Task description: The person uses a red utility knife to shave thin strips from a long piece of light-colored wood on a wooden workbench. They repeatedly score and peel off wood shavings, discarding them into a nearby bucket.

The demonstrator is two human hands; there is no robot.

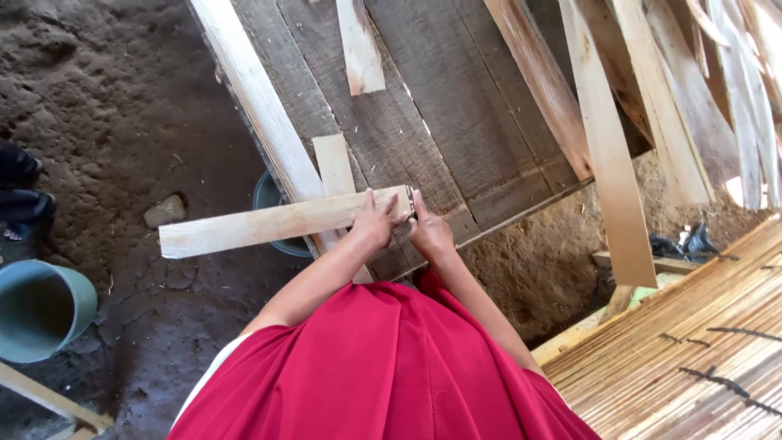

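**Q:** Wood everywhere, then? Where is the work?

**A:** Yes. A pale plank (pixel 269 224) lies flat across a grey board table (pixel 456 106), its far end jutting out over the dirt floor (pixel 114 106). Both hands meet at its near end.

**Q:** What are the hands doing?

**A:** The left hand (pixel 375 222) lies on top of the plank, fingers spread and slightly curled, pressing it down rather than gripping it. The right hand (pixel 429 231) is closed around a small dark tool (pixel 410 198) set against the plank's end. What kind of tool is too small to tell.

**Q:** How far along does it look?

**A:** Early, I judge. The plank is in place and steadied, but no cut or mark shows on it.

**Q:** What else is around?

**A:** Loose planks (pixel 611 138) lean across the table on the right. A grey bucket (pixel 41 310) stands on the floor at left, and a slatted mat (pixel 692 350) lies at lower right. The person wears red.
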